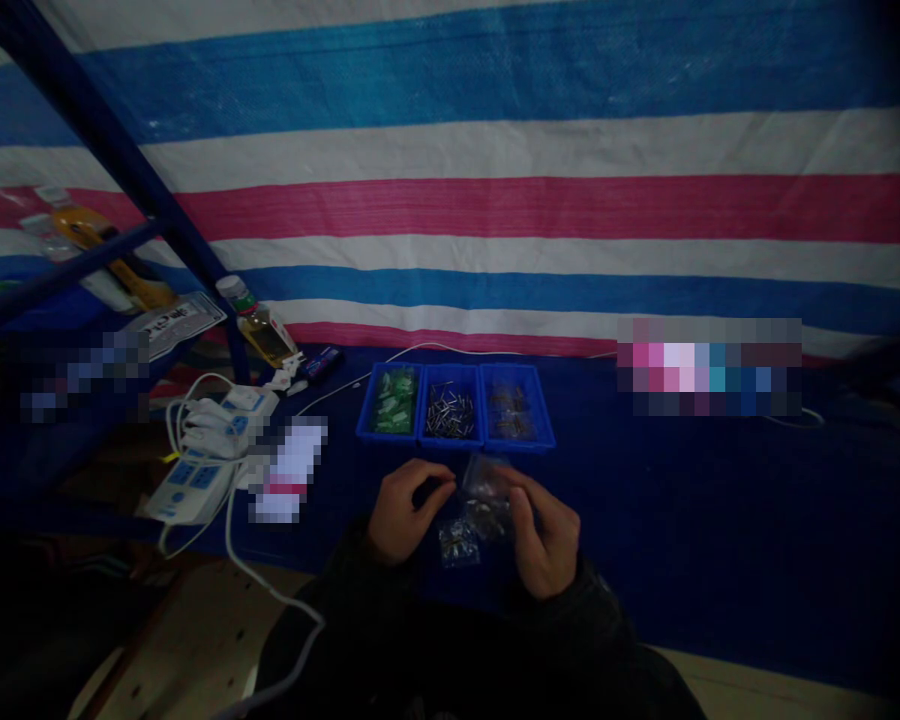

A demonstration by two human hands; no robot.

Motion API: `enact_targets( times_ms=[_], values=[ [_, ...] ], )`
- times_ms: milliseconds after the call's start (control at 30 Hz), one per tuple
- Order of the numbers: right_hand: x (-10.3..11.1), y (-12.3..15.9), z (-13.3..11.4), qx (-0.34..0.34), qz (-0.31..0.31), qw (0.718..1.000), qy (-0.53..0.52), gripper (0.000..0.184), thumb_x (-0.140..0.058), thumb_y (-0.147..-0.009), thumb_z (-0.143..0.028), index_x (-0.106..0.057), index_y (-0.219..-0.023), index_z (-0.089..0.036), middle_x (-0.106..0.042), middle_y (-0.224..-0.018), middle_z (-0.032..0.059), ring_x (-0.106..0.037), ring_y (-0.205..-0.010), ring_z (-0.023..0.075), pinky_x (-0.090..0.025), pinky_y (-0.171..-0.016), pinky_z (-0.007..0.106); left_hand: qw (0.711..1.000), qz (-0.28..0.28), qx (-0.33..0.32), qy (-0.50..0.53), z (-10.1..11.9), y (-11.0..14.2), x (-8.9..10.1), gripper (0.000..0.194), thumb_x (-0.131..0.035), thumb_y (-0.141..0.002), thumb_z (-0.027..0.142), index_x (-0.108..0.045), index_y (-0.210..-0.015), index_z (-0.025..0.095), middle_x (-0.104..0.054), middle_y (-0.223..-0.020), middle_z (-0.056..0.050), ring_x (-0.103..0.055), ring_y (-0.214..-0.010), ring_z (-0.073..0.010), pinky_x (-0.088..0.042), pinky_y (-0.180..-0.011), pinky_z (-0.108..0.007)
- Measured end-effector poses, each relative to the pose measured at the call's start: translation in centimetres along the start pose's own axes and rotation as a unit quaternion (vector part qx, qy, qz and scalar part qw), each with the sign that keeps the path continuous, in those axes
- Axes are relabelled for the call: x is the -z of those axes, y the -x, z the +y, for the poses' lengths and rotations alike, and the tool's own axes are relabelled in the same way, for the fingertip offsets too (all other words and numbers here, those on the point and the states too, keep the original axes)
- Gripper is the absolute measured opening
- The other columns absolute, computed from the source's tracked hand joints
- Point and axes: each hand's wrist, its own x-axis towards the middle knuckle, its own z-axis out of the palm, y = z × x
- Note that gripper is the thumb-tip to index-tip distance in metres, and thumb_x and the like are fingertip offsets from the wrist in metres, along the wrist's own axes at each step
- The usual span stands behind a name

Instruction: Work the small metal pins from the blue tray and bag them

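Note:
My right hand [546,535] pinches a small clear plastic bag [484,477] between thumb and fingers. My left hand [409,508] is curled, its thumb and forefinger together just left of that bag; whatever they hold is too small to make out. Below the hands, a filled clear bag [459,543] with small shiny pieces inside lies on the blue surface. More clear bags [489,518] are partly hidden by my right hand. Behind the hands stand three joined blue bins: one with green packets [395,402], one with metal pins or screws [450,412], one with small clear packets [511,408].
To the left, a white power strip [199,485] with plugs and cables lies beside a blurred-out phone-like object [291,470]. A drink bottle [259,325] leans by a blue metal post [105,125]. A striped sheet [495,210] hangs behind the blue table [720,510].

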Motion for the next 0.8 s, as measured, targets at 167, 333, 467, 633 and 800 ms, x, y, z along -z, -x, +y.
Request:
enact_targets(
  times_ms=[167,333,467,633,800],
  values=[
    [-0.47,-0.28,0.28,-0.07,-0.003,0.997,-0.043,0.05,-0.048,-0.102,-0.036,-0.043,-0.15,-0.024,-0.065,-0.134,0.0119,-0.072,-0.099,0.0228,-0.059,-0.076,0.034,0.998,-0.052,-0.002,-0.04,-0.33,-0.17,-0.21,0.033,-0.073,-0.089,0.033,-0.067,-0.119,0.024,-0.069,-0.116,-0.005,-0.063,-0.107,-0.0206,-0.049,-0.096,-0.034],
    [-0.37,-0.61,-0.02,-0.06,-0.039,0.997,-0.014,0.029,-0.048,-0.102,-0.035,-0.069,-0.115,-0.022,-0.075,-0.104,0.0078,-0.071,-0.092,0.0221,-0.056,-0.083,0.034,0.984,-0.127,-0.032,-0.122,-0.11,-0.29,-0.26,0.056,-0.085,-0.069,0.055,-0.07,-0.115,0.027,-0.068,-0.119,-0.006,-0.058,-0.111,-0.0274,-0.041,-0.1,-0.042],
    [-0.39,-0.8,-0.22,-0.04,-0.042,0.998,-0.011,0.028,-0.046,-0.102,-0.034,-0.071,-0.101,-0.02,-0.074,-0.098,0.0072,-0.07,-0.09,0.022,-0.054,-0.082,0.033,0.974,-0.161,-0.03,-0.154,-0.02,-0.36,-0.29,0.065,-0.088,-0.052,0.066,-0.071,-0.101,0.026,-0.068,-0.106,-0.003,-0.057,-0.105,-0.0282,-0.037,-0.095,-0.042],
    [-0.49,-0.79,-0.15,-0.046,-0.047,0.998,-0.013,0.027,-0.047,-0.103,-0.033,-0.069,-0.095,-0.02,-0.072,-0.092,0.0056,-0.068,-0.086,0.0204,-0.052,-0.079,0.03,0.97,-0.166,-0.041,-0.175,0.01,-0.49,-0.45,0.057,-0.09,-0.051,0.062,-0.071,-0.09,0.025,-0.069,-0.097,-0.001,-0.055,-0.101,-0.0259,-0.034,-0.088,-0.037],
    [-0.5,-0.76,-0.15,-0.047,-0.054,0.997,-0.005,0.028,-0.047,-0.103,-0.033,-0.069,-0.092,-0.02,-0.071,-0.086,0.0043,-0.067,-0.08,0.0191,-0.051,-0.076,0.029,0.974,-0.168,-0.033,-0.15,-0.29,-0.59,-0.48,0.042,-0.089,-0.062,0.052,-0.068,-0.081,0.022,-0.071,-0.083,0.001,-0.058,-0.094,-0.0231,-0.033,-0.081,-0.033]
  ],
)
